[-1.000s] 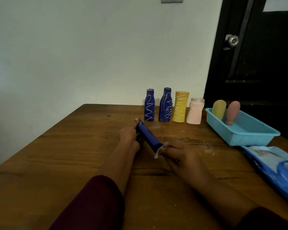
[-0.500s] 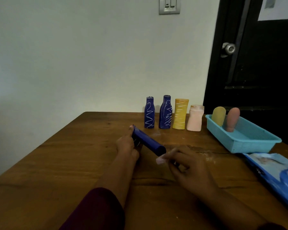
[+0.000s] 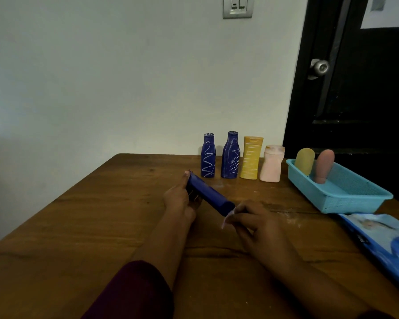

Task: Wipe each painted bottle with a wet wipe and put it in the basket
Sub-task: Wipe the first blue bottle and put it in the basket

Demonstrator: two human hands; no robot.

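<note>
Holding yellow bottle and pink bottle, both leaning at its far-left end: basket | blue bottle mid-surface, long axis diagonal, wide end pointing near-right | left hand fingers curled round its far end | right hand fingers pinching wipe at its near end

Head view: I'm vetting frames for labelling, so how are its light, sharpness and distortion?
Head view: dim, even light, no glare; the four standing bottles and their scribbles read fairly sharp; the right hand pinching the wipe looks soft; the door leans from wide-angle bending, and the wipe packet stretches at the edge.
</note>
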